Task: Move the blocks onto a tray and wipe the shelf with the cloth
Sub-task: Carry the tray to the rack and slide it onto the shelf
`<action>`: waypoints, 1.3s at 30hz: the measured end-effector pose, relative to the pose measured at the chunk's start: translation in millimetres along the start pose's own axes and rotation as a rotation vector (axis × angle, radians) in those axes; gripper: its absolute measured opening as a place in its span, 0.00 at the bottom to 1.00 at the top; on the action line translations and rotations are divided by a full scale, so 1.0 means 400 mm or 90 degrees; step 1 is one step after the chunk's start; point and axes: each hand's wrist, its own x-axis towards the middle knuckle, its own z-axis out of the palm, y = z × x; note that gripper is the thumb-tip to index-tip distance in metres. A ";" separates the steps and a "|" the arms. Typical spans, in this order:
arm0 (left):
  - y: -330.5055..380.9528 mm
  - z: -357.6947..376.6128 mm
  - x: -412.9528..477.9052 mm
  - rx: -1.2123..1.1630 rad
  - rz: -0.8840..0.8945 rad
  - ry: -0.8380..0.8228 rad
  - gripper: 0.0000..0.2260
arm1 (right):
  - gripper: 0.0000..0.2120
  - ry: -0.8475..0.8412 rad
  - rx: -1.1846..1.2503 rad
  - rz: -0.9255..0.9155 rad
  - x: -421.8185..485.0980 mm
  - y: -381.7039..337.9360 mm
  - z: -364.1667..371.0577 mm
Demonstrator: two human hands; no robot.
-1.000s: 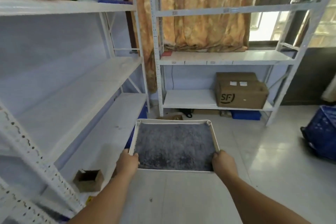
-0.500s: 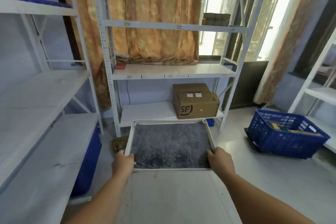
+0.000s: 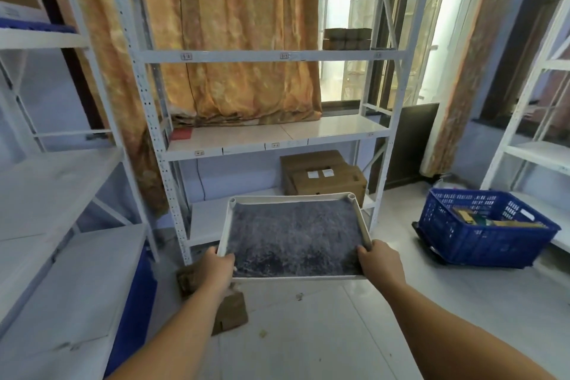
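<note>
The left hand (image 3: 217,268) and right hand (image 3: 381,262) each curl tightly round a near corner of the tray (image 3: 290,197), fingers under the rim. The tray (white-rimmed, lined with dark grey pile) is held level in front of the white shelf rack (image 3: 271,56). A cardboard box (image 3: 327,179) sits on the rack's lowest shelf. A blue crate (image 3: 481,234) stands on the floor to the rack's right.

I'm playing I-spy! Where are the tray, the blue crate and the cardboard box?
tray (image 3: 293,197), head view, on its far white rim.
blue crate (image 3: 481,241), head view, on its front wall.
cardboard box (image 3: 333,187), head view, on its brown front side.
</note>
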 end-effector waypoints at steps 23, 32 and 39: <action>0.363 0.467 0.555 0.027 0.003 0.089 0.09 | 0.12 -0.025 0.078 -0.078 0.868 -0.101 -0.009; 0.449 0.591 0.756 0.058 0.030 0.061 0.10 | 0.10 0.029 0.034 -0.071 1.075 -0.155 -0.008; 0.595 0.666 0.984 0.056 0.097 0.034 0.14 | 0.07 0.077 0.058 -0.069 1.265 -0.279 -0.023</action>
